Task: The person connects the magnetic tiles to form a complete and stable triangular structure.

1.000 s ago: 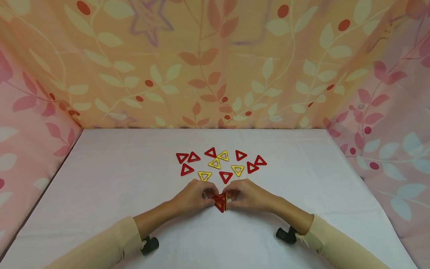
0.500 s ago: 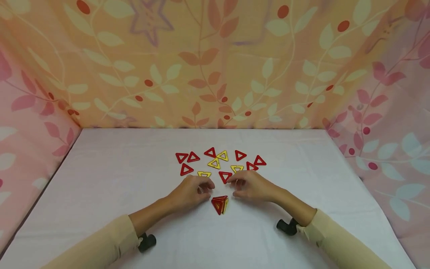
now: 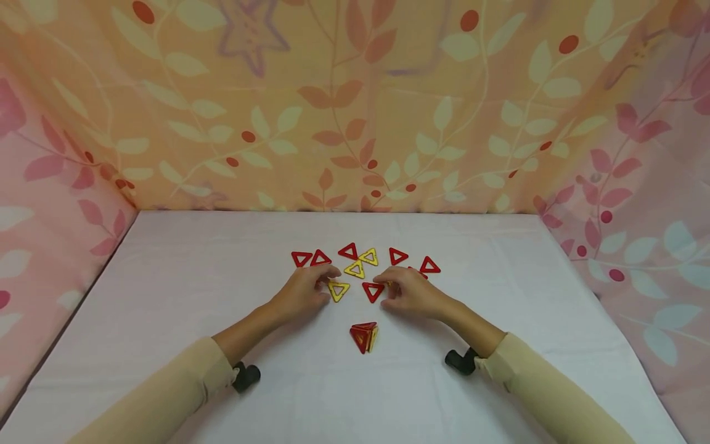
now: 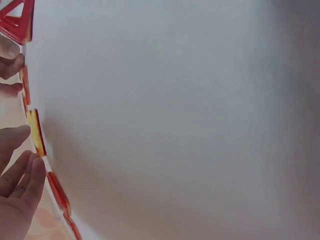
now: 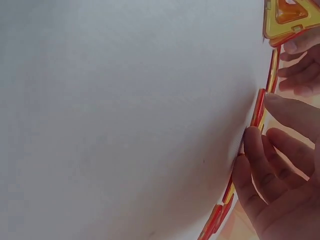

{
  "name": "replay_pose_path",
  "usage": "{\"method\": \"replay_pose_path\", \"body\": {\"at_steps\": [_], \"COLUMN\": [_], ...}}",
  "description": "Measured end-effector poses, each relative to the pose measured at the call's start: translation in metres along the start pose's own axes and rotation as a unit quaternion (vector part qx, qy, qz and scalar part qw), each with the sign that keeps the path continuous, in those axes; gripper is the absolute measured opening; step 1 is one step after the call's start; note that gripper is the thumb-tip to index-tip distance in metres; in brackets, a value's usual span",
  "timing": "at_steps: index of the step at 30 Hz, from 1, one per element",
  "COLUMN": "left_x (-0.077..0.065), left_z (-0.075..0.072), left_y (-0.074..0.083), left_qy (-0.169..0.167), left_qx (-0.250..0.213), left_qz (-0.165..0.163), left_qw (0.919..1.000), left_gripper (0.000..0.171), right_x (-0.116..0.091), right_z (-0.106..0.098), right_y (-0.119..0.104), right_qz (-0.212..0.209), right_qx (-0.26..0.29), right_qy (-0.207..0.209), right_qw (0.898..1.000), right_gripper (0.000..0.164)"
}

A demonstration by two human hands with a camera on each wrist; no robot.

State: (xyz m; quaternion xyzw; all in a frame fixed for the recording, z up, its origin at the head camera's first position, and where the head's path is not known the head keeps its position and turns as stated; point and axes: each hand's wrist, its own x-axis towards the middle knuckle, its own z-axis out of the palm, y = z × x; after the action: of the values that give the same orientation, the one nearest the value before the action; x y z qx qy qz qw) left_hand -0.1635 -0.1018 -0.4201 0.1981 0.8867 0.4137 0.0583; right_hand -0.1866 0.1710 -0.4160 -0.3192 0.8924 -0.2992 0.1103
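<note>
A small pyramid (image 3: pixel 363 337) of red and yellow triangular magnetic tiles stands on the white table, nearer the body than both hands. My left hand (image 3: pixel 304 290) is beside a yellow triangle tile (image 3: pixel 338 298), thumb and fingers apart at its left side. My right hand (image 3: pixel 415 292) is just right of a red triangle tile (image 3: pixel 373 298), its fingertips close to that tile's edge and covering most of another yellow tile. Both hands look relaxed and hold nothing. In the left wrist view the pyramid's red side (image 4: pixel 20 34) shows; in the right wrist view, its yellow side (image 5: pixel 271 30).
Farther back lie more flat triangle tiles: red ones (image 3: pixel 320 258) at left, a touching yellow pair (image 3: pixel 362 261) in the middle, and red ones (image 3: pixel 391 255) at right. A leaf-patterned curtain (image 3: pixel 355 111) borders the table (image 3: pixel 166 296) at the back and sides.
Both hands have let go of the pyramid and moved forward, away from the body, toward the flat tiles. The pyramid stays standing by itself.
</note>
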Motion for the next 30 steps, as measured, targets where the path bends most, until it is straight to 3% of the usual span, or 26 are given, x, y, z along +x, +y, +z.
{"method": "replay_pose_path", "body": {"at_steps": [5, 23, 30], "left_x": [0.003, 0.007, 0.006], "left_z": [0.001, 0.008, 0.010], "left_y": [-0.003, -0.003, 0.001], "left_qy": [-0.012, -0.019, -0.011], "left_qx": [0.006, 0.001, 0.000], "left_qz": [-0.017, -0.008, -0.020], "left_qw": [0.9998, 0.9998, 0.9997], "left_gripper": [0.045, 0.041, 0.039], "right_x": [0.005, 0.012, 0.012], "right_z": [0.003, 0.009, 0.010], "right_y": [0.001, -0.002, -0.004], "right_qz": [0.000, 0.015, 0.022], "right_qx": [0.004, -0.023, -0.025], "right_qy": [-0.009, -0.013, -0.012], "right_qw": [1.000, 1.000, 0.999], "right_gripper": [0.042, 0.031, 0.029]}}
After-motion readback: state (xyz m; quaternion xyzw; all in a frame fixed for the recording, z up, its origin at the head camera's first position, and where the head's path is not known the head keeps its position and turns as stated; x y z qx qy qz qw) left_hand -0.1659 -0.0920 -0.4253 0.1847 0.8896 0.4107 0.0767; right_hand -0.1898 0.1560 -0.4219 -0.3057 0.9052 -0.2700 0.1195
